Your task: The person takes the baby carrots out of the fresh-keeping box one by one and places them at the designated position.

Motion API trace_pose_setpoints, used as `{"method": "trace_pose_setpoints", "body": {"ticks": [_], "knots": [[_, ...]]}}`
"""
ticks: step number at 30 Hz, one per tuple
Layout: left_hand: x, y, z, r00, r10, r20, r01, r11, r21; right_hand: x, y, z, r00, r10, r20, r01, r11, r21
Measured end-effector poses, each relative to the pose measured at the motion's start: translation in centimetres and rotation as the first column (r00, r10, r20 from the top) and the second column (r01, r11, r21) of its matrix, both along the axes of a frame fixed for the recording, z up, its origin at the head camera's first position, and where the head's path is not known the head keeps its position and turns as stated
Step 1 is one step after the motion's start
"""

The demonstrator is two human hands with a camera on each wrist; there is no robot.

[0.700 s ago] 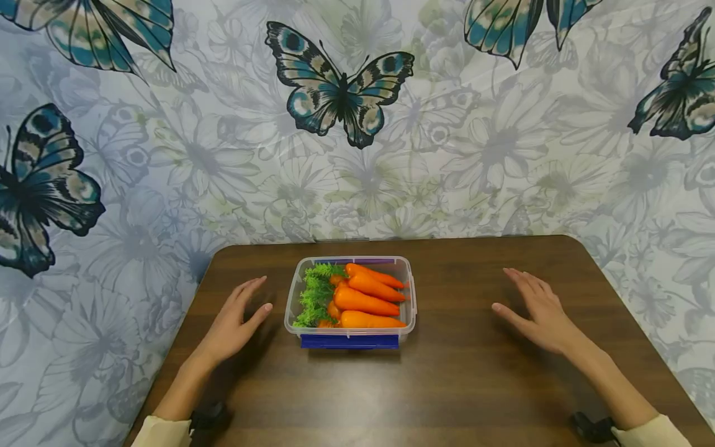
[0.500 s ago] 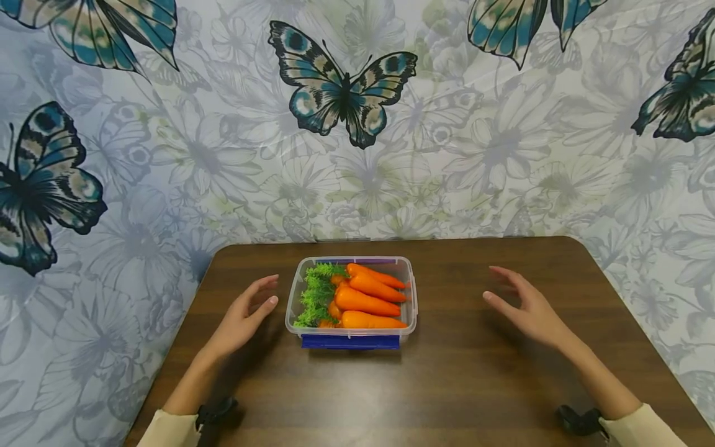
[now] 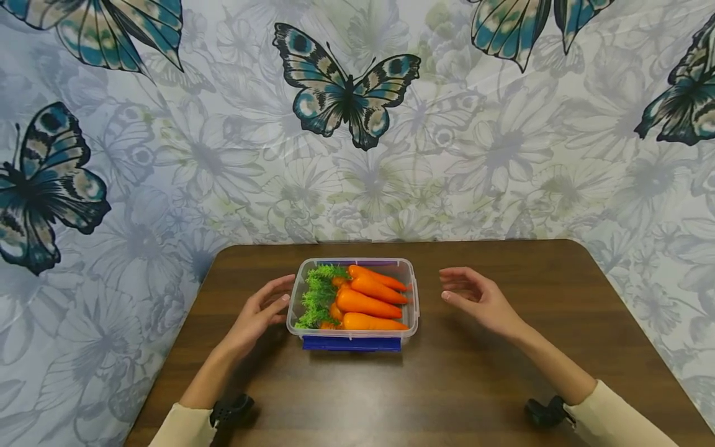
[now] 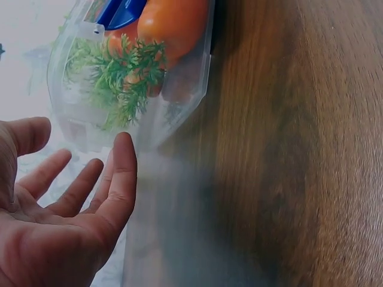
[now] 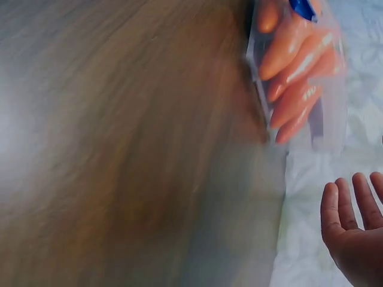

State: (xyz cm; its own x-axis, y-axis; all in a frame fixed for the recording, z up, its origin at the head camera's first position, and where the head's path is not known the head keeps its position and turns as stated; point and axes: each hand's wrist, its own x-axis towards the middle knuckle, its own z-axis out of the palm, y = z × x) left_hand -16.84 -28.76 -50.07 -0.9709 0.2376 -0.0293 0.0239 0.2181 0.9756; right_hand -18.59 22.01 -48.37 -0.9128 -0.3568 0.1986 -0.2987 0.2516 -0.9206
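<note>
A clear plastic container with blue clips stands near the table's far edge, holding several orange carrots with green leafy tops toward its left end. Beside the container's left side is my left hand, fingers loosely bent and nothing in them; in the left wrist view its fingertips lie close to the container's end, and whether they touch it I cannot tell. My right hand hovers a short way off the container's right side, relaxed, palm turned inward and holding nothing.
The brown wooden table has rounded far corners. Right behind it hangs a floral cloth backdrop with large butterflies. Dark wrist cameras are worn below both hands.
Both hands have moved inward toward the container, the right one travelling farther leftward. The left has come right up beside the container's left side. The container stays in place.
</note>
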Motion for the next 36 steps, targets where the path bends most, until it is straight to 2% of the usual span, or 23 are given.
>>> {"method": "trace_pose_setpoints", "body": {"ticks": [9,14,24,32,36], "knots": [[0.3,0.5,-0.1,1.000,0.018,0.017,-0.018,0.999,0.027,-1.2,-3.6,1.5,0.994,0.105,-0.008,-0.105,0.993,-0.061],[0.3,0.5,-0.2,0.999,0.028,0.024,-0.029,0.999,0.028,-2.2,-5.4,2.1,0.987,0.162,-0.020,-0.163,0.985,-0.050],[0.5,0.5,-0.4,0.999,0.042,0.032,-0.044,0.998,0.045,-4.0,-7.8,2.8,0.972,0.228,-0.052,-0.223,0.971,0.080],[0.7,0.7,-0.3,0.999,0.036,0.036,-0.039,0.997,0.065,-4.3,-9.9,3.4,0.944,0.314,-0.099,-0.292,0.937,0.192],[0.8,0.8,-0.3,0.998,0.042,0.039,-0.045,0.997,0.067,-4.5,-11.0,3.5,0.932,0.340,-0.127,-0.291,0.909,0.298]]}}
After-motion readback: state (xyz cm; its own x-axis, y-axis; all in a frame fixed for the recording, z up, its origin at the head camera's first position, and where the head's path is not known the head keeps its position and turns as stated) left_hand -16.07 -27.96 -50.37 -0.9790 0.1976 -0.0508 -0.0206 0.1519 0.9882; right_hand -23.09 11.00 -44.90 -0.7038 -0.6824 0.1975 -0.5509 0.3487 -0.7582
